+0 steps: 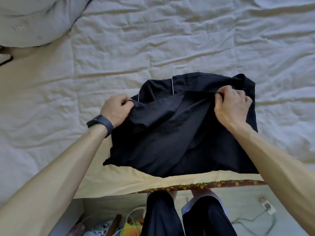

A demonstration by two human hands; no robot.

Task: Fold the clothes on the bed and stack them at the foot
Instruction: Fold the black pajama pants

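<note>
A dark navy garment (pixel 170 133) with thin white piping lies crumpled near the foot edge of the bed (pixel 119 65), which is covered by a wrinkled white sheet. My left hand (pixel 115 109), with a dark watch on its wrist, pinches the garment's upper left edge. At the upper right, my right hand (pixel 233 106) grips a fold of the same cloth. Both hands lift the upper layer slightly off the layer beneath. The garment's lower edge reaches the mattress edge.
A pale pillow or bunched duvet (pixel 34 19) lies at the far left. A patterned bed skirt (pixel 204 184) runs along the near edge. On the floor below are my dark-trousered legs (pixel 162 217), a power strip with cable (pixel 267 206) and colourful bags (pixel 129 225).
</note>
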